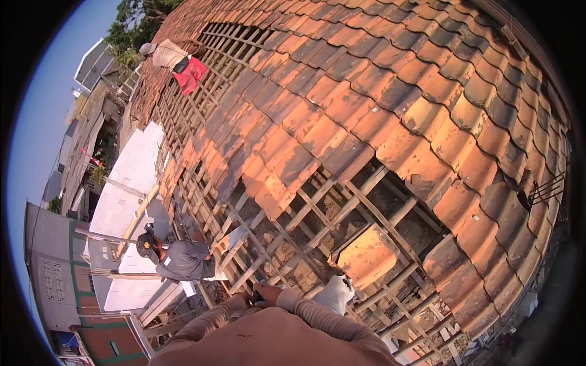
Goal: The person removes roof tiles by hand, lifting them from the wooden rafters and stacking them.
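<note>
My left hand point(245, 297) and my right hand point(267, 294) are close together at the lower middle, in front of my chest. Both look curled, with something small and dark between them that I cannot make out. Thin wooden battens point(259, 250) of the uncovered roof frame lie just beyond them. To the right, a loose orange clay tile point(368, 256) rests tilted over the battens. A whitish, cloth-like thing point(334, 296) touches the area below that tile; its kind is unclear.
Overlapping clay roof tiles point(342, 91) cover the slope ahead and to the right. Gaps between the battens open onto rubble below. A person in a dark shirt and cap point(186, 260) is at the left, near a white sheet surface point(131, 201). Another person point(174, 58) bends over battens farther up.
</note>
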The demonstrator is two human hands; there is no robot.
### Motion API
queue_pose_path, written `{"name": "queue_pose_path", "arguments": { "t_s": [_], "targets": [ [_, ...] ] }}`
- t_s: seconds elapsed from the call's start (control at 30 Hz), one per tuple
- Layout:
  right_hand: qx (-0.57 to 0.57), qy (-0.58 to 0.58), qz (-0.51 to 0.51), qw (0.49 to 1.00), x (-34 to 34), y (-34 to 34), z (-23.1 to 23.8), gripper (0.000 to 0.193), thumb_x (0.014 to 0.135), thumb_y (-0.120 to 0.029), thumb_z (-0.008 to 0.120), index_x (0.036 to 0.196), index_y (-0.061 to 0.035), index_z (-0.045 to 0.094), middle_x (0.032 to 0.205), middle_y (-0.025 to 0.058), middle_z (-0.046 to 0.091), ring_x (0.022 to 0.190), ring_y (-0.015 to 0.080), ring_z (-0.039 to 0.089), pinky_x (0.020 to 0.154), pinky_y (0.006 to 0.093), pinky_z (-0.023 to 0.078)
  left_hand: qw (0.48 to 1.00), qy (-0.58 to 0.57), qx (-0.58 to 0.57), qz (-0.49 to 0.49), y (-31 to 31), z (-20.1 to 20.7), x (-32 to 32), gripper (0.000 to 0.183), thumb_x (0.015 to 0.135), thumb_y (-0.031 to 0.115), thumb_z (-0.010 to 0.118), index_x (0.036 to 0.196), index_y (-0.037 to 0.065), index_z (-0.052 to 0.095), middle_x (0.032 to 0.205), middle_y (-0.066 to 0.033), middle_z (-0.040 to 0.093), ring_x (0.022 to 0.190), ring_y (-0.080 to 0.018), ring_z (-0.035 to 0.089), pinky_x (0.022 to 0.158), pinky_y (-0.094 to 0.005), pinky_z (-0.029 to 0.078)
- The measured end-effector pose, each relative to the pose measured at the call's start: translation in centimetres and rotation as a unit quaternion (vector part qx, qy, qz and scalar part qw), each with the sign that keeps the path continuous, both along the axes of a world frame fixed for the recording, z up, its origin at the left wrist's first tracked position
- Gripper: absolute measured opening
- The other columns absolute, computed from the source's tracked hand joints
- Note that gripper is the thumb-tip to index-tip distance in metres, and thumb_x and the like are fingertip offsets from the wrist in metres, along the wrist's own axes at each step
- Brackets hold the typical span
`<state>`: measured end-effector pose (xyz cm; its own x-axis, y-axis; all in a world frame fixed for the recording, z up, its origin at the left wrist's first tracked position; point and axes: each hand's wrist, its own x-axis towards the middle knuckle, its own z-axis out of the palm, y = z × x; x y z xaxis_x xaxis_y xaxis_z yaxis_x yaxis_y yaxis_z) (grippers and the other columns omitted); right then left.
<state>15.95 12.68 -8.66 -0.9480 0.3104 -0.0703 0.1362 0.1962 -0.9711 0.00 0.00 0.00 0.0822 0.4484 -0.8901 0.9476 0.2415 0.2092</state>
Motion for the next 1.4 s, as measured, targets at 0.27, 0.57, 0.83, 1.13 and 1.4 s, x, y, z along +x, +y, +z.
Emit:
{"name": "queue_pose_path", "arguments": {
  "t_s": [0.27, 0.57, 0.83, 1.13, 1.4],
  "targets": [
    [0.078, 0.059, 0.215, 0.972, -0.2, -6.6, 6.1, 0.049, 0.072, -0.024, 0.072, 0.109, -0.0088, 0.042, 0.105, 0.0224, 0.044, 0.088, 0.0419, 0.055, 0.076, 0.0462, 0.047, 0.993, 0.012, 0.049, 0.111, -11.5, -6.3, 0.8, 0.033, 0.065, 0.026, 0.070, 0.096, 0.015, 0.069, 0.093, -0.0098, 0.067, 0.085, -0.0275, 0.063, 0.074, -0.0382, 0.051],
    [0.120, 0.120, 0.286, 0.943, -0.9, -7.7, 7.9, 0.039, 0.073, -0.031, 0.070, 0.093, -0.0046, 0.049, 0.086, 0.0157, 0.053, 0.084, 0.0358, 0.054, 0.072, 0.0433, 0.047, 0.927, -0.028, 0.258, 0.270, -13.9, -2.8, 3.9, 0.017, 0.078, 0.022, 0.055, 0.080, 0.006, 0.062, 0.079, -0.0125, 0.063, 0.078, -0.0337, 0.061, 0.070, -0.0403, 0.050],
    [0.232, -0.002, 0.374, 0.898, -3.6, -8.6, 11.1, 0.038, 0.084, -0.040, 0.055, 0.098, -0.0046, 0.055, 0.092, 0.0184, 0.059, 0.090, 0.0366, 0.058, 0.077, 0.0457, 0.047, 0.837, -0.026, 0.343, 0.426, -12.5, 0.2, 1.5, 0.009, 0.074, 0.008, 0.064, 0.080, 0.005, 0.068, 0.074, -0.0121, 0.064, 0.067, -0.0231, 0.064, 0.059, -0.0311, 0.050],
    [0.201, -0.095, 0.150, 0.963, -2.1, -9.4, 10.6, 0.040, 0.069, -0.021, 0.063, 0.103, -0.0006, 0.056, 0.109, 0.0209, 0.052, 0.110, 0.0340, 0.047, 0.089, 0.0415, 0.038, 0.806, -0.060, 0.387, 0.443, -10.2, 1.6, 1.8, 0.007, 0.074, 0.005, 0.065, 0.080, 0.002, 0.068, 0.068, -0.0136, 0.064, 0.060, -0.0213, 0.063, 0.057, -0.0298, 0.049],
    [0.165, -0.215, 0.083, 0.959, 0.6, -3.4, 3.8, 0.086, 0.058, -0.042, 0.078, 0.124, -0.0012, 0.042, 0.120, 0.0219, 0.046, 0.118, 0.0362, 0.040, 0.096, 0.0521, 0.030, 0.865, -0.071, 0.229, 0.440, -6.3, -1.0, 2.9, 0.014, 0.073, 0.013, 0.072, 0.081, 0.003, 0.069, 0.066, -0.0095, 0.065, 0.059, -0.0156, 0.063, 0.057, -0.0282, 0.050]
  ]
}}
